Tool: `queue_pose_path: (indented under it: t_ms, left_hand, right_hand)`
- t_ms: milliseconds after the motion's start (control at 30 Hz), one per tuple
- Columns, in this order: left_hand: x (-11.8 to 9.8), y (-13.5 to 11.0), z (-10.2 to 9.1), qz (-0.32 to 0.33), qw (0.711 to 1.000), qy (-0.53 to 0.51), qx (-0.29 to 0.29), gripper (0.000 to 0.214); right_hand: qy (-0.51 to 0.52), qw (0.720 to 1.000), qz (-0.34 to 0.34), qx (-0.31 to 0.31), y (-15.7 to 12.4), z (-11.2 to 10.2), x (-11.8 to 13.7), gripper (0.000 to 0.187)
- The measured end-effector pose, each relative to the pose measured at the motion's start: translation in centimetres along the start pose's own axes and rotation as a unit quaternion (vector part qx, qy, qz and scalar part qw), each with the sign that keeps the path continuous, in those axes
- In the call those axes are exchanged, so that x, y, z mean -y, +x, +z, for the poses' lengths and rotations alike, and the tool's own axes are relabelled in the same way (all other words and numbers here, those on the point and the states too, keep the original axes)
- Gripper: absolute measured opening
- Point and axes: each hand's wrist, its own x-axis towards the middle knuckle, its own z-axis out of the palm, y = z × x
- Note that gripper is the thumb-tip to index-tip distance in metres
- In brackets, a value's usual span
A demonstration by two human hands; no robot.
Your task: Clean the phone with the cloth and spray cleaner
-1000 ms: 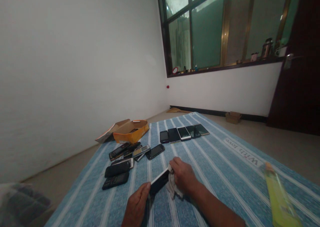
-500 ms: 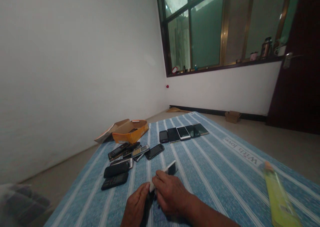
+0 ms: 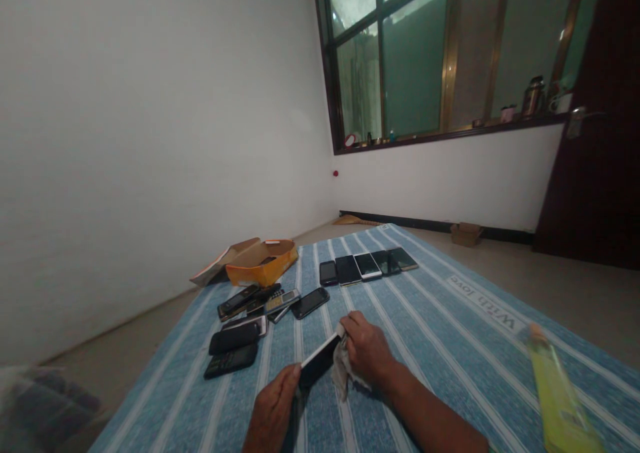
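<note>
Two white walls (image 3: 150,140) meet at the far corner of this room, with a dark door (image 3: 595,173) off to the right and a big window (image 3: 415,60) above a ledge holding a steel flask (image 3: 533,96). Down on the floor (image 3: 500,253) there's a blue striped mat (image 3: 450,373) with "With love" printed near one edge, and all the gear is on that. Up at its far end sits an orange cardboard box (image 3: 260,263) with its flap folded open, right beside the mat's corner. Next come five smartphones (image 3: 367,266) lined up side by side, then a messy bunch of keypad phones (image 3: 245,300) to the left. A blurry lime-green strip (image 3: 560,393) lies over on the right.

What's in hand right now is one phone. The left hand (image 3: 273,410) is curled around the low end of a slim black smartphone (image 3: 317,363), holding it tilted up off the mat near the keypad pile. The right hand (image 3: 367,350) has its fingers closed on a crumpled white cloth (image 3: 343,370), pressed to the phone's upper end.
</note>
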Motion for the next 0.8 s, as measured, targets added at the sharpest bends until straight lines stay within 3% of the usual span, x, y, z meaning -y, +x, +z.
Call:
queue_pose_path:
  t_ms: [200, 467, 800]
  left_hand:
    - [-0.2, 0.0, 0.0, -0.011, 1.0, 0.009, 0.014, 0.055]
    - [-0.1, 0.1, 0.0, -0.009, 1.0, -0.013, 0.017, 0.053]
    - [-0.1, 0.0, 0.0, -0.031, 0.999, -0.003, 0.006, 0.054]
  right_hand:
    - [-0.019, 1.0, 0.0, -0.004, -0.3, 0.2, 0.7, 0.028]
    - [-0.001, 0.993, -0.115, 0.016, -1.2, 1.1, 3.1, 0.026]
    - [0.011, 0.999, 0.007, -0.03, 0.1, 0.4, -0.8, 0.031]
